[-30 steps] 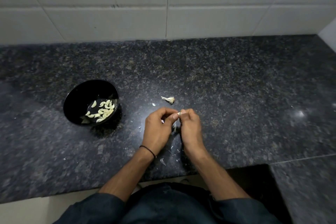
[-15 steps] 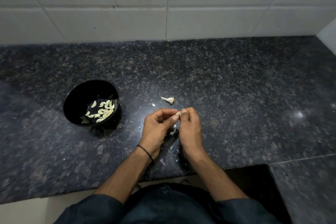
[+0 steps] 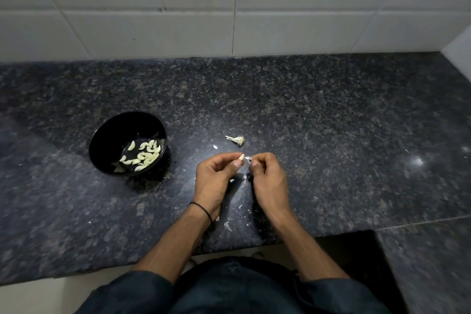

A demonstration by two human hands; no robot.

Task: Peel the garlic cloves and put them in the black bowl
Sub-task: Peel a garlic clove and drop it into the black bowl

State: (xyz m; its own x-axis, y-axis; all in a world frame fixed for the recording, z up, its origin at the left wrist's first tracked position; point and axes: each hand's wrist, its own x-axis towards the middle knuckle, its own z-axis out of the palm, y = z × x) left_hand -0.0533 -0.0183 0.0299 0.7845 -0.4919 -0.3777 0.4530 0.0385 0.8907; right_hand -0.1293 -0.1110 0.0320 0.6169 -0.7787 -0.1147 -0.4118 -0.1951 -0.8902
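Counter (image 3: 318, 115) right of & behind the hands is wide open to the tiled wall (image 3: 229, 7). On the left, black bowl (image 3: 127, 144) is the only tall obstacle; clear gap btwn it & left hand (image 3: 216, 176). Garlic stem (image 3: 235, 139) and peel scraps (image 3: 227, 225) lie flat nearby.

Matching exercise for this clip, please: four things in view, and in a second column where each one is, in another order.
Things:
1. peeled cloves
2. garlic stem
3. garlic clove
4. black band

Places:
A. on the left wrist
B. in the black bowl
C. pinched in the left hand
D. on the counter beyond the hands

Pairs: 1-B, 2-D, 3-C, 4-A
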